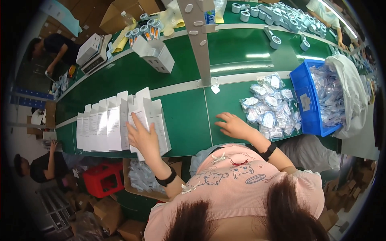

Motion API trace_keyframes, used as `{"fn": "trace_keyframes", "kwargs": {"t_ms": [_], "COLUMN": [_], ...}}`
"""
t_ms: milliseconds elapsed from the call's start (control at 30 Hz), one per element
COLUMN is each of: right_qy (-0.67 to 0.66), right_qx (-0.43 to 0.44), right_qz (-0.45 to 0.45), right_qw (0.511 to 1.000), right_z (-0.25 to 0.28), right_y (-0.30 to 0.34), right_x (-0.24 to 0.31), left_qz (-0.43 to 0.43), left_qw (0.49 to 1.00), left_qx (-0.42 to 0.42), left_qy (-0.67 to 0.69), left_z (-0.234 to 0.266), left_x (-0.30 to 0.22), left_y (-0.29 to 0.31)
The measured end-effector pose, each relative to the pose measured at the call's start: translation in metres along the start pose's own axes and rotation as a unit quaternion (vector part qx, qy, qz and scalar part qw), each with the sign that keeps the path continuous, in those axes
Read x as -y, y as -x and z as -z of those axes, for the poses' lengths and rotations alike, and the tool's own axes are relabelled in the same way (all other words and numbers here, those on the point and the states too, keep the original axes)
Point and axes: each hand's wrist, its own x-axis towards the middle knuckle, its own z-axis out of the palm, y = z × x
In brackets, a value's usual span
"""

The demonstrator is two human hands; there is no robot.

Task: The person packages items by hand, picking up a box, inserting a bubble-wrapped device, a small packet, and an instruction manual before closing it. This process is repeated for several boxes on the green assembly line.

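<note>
The person's left grip (143, 138) is resting with fingers spread against a white box (140, 109), while more white boxes (98, 124) are standing in a row to its left. The right grip (234, 126) is hanging loosely spread, holding nothing; whether it is touching the table (187, 116) beneath is unclear. Just right of it, bagged parts (271, 103) are lying heaped. The step in hand seems to be handling the boxes; shifting one would be calling for the left fingers to close around it.
</note>
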Motion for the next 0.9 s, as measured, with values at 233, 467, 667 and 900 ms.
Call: {"fn": "trace_keyframes", "kwargs": {"t_ms": [233,467,667,900], "right_qy": [-0.007,-0.089,-0.038,0.18], "right_qx": [0.045,0.035,-0.202,-0.219], "right_qz": [-0.025,-0.023,-0.165,-0.442], "right_qw": [0.999,0.995,0.965,0.851], "right_z": [0.0,0.007,0.068,0.112], "right_y": [0.003,0.002,-0.03,-0.117], "right_x": [0.001,-0.015,-0.104,-0.251], "left_qz": [-0.156,-0.118,-0.082,-0.095], "left_qw": [0.98,0.93,0.934,0.877], "left_qx": [0.032,0.333,0.274,0.309], "left_qy": [0.118,0.099,0.215,0.355], "left_z": [-0.021,-0.052,-0.121,-0.173], "left_x": [-0.042,-0.066,-0.051,-0.042], "left_y": [0.044,0.04,0.007,0.013]}}
